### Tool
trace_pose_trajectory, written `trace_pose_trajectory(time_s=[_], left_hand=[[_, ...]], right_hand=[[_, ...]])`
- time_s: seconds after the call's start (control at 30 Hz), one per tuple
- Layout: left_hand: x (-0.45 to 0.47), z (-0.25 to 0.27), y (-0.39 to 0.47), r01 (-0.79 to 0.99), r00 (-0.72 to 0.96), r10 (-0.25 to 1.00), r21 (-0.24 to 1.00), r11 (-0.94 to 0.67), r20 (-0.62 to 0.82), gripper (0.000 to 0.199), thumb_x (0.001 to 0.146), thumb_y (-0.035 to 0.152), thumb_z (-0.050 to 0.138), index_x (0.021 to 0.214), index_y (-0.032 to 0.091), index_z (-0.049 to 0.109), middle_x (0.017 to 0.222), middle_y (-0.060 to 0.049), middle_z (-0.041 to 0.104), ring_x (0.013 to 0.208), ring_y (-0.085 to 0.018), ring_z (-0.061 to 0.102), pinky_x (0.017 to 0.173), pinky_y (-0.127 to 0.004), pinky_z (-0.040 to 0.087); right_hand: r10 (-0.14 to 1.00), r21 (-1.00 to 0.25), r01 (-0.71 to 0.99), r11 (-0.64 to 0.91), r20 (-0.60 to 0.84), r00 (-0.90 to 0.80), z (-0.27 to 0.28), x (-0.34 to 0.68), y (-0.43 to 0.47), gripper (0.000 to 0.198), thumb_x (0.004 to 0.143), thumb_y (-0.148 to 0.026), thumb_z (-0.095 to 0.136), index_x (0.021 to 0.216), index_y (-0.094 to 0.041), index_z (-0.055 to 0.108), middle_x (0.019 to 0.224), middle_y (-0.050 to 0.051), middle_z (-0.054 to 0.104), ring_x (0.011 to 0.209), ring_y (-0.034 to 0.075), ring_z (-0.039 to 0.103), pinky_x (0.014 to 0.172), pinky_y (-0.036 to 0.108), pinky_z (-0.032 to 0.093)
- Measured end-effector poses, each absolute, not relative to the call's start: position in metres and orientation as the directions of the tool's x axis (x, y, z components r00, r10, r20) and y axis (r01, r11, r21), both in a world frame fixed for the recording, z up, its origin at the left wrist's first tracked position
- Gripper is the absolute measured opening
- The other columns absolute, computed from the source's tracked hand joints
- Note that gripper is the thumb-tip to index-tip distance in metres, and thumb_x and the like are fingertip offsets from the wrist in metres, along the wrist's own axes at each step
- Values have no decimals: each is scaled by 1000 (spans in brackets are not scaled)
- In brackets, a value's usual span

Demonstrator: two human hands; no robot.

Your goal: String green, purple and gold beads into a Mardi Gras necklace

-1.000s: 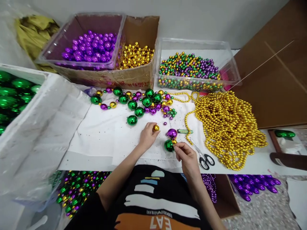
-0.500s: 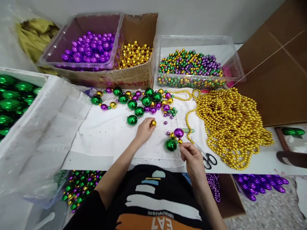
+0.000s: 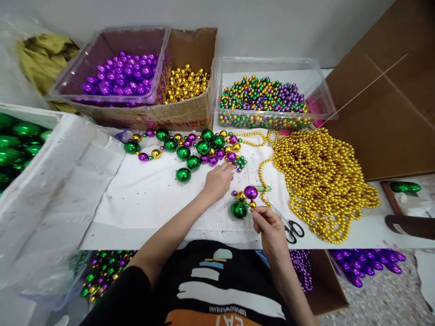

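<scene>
My right hand (image 3: pixel 268 224) pinches the end of a short bead cluster beside a small gold bead. In this cluster are a large green bead (image 3: pixel 239 209), a purple bead (image 3: pixel 250 192) and smaller gold and purple ones. My left hand (image 3: pixel 219 182) is closed, its fingertips turned down at the pile of small green and purple beads (image 3: pixel 240 162). Whatever it may hold is hidden behind its fingers. Just beyond lies a strung garland (image 3: pixel 183 153) of green, gold and purple beads. A single green bead (image 3: pixel 183 175) sits left of my left hand.
Scissors (image 3: pixel 292 230) lie right of my right hand, near a big heap of gold bead chain (image 3: pixel 322 185). Behind stand a cardboard box (image 3: pixel 142 117) with purple and gold beads and a clear bin (image 3: pixel 268 118) of mixed small beads. Green beads (image 3: pixel 23 140) fill a container at left.
My left hand has moved right and away from me to the small bead pile; the gold bead seen in its fingers is out of sight. My right hand keeps its pinch. The view has shifted slightly.
</scene>
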State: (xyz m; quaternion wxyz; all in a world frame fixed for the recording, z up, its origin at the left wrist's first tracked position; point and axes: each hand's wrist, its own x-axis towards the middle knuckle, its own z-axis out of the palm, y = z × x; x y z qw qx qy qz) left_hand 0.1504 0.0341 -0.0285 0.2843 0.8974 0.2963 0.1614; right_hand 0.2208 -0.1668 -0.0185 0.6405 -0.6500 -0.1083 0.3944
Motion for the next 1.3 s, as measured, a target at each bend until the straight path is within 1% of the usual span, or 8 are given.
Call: trace_pose_trajectory(time_s=[0.1,0.23,0.43,0.57,0.67,0.9,1.03,1.3], left_hand=[[196,-28,36,403,881,472,485,-776,24,33,91,4,40,107,16,66,111,-15,63,104,-27,57,83,-37,46],[232,-33,42,454,883,463,377,-807,-72,32,88,-2,39,102,9,66,114,-19,59,100,-27,59,78,-35,44],[219,-19,51,500,844,522,532,-683,-124,18,88,1,48,93,7,64,113,-20,57,100,-28,59,84,-37,42],[168,-6,45,408,818,569,782,-471,-84,9,91,23,59,88,15,62,100,-9,61,92,-23,60,81,-35,45],[129,-16,28,392,772,551,920,-19,-318,19,93,33,54,83,17,56,85,-4,63,68,-14,60,62,-27,46],[95,-38,2,78,705,525,788,611,-476,35,80,46,72,92,14,61,82,-2,64,64,-9,61,58,-21,47],[76,-23,11,-172,699,557,651,740,-449,30,80,33,75,102,15,67,87,-4,65,73,-9,62,68,-21,50],[64,-16,22,-310,687,607,593,743,-400,20,84,22,69,102,15,69,91,-5,68,78,-11,63,72,-23,52]], right_hand=[[632,-912,-389,-129,-378,676,-17,221,-164,26,71,-40,79,81,-19,69,65,-1,56,48,8,38,43,23,27],[624,-901,-423,-92,-383,681,-17,220,-161,23,71,-38,79,80,-20,68,58,-4,51,47,8,37,44,23,26],[611,-907,-410,-98,-380,694,-8,221,-164,23,72,-38,78,82,-20,67,62,-2,53,48,8,38,45,24,28],[587,-924,-373,-84,-348,731,-3,224,-172,23,73,-38,77,82,-20,66,64,-2,53,49,8,38,45,24,29],[587,-925,-371,-81,-345,733,-2,226,-174,21,72,-36,78,81,-20,67,65,-1,54,49,8,38,44,24,29],[707,-904,-413,-108,-362,608,-3,205,-159,18,73,-35,77,80,-21,68,67,-2,55,49,8,38,44,24,27],[774,-897,-394,-201,-392,497,-9,189,-163,20,76,-37,76,82,-20,69,72,-1,56,51,8,38,45,23,27],[790,-900,-239,-364,-434,433,-8,190,-182,24,78,-43,74,83,-19,69,66,-2,52,53,9,36,47,24,25]])
